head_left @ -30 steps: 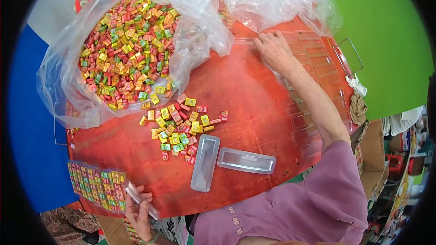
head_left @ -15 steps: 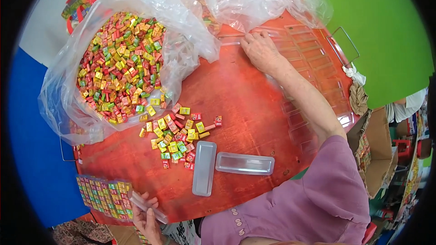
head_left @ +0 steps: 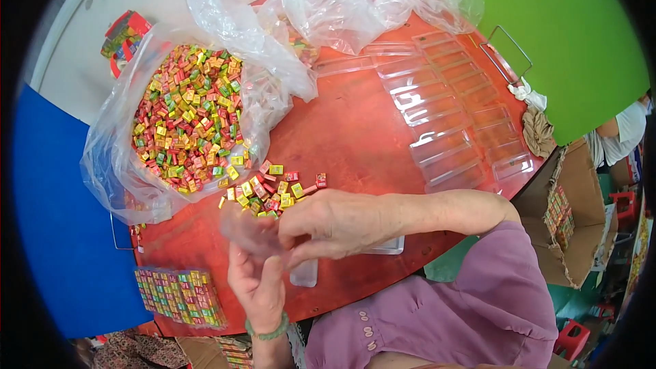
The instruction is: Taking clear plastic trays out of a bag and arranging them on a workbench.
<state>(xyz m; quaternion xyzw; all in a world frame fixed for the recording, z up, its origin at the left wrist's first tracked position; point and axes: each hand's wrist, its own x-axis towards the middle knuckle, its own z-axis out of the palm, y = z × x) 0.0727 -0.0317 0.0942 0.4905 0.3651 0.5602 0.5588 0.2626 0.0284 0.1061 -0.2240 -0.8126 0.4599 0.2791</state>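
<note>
A blurred clear plastic piece point(head_left: 246, 231), or several nested together, is held at the lower centre of the frame by the half-curled left hand point(head_left: 258, 288), thumb apart from its fingers. The right hand point(head_left: 329, 222) meets it with bent fingers drawn close to the thumb; blur hides whether they grip. To handle thin plastic well, I would steady it lightly at the edges with the left and part any nested layers with the right fingertips, without bending the walls.

Just below are two clear trays, one upright in the frame point(head_left: 304, 275) and one slanting point(head_left: 388, 247), both partly covered. Behind lies one heap of small coloured boxes point(head_left: 283, 188), too overlapped to count. On the worktop point(head_left: 328, 123) there is also one large bag of such boxes point(head_left: 191, 119), upper left, one block of filled packs point(head_left: 179, 295), lower left, and many clear trays in rows point(head_left: 437, 123), right.
</note>
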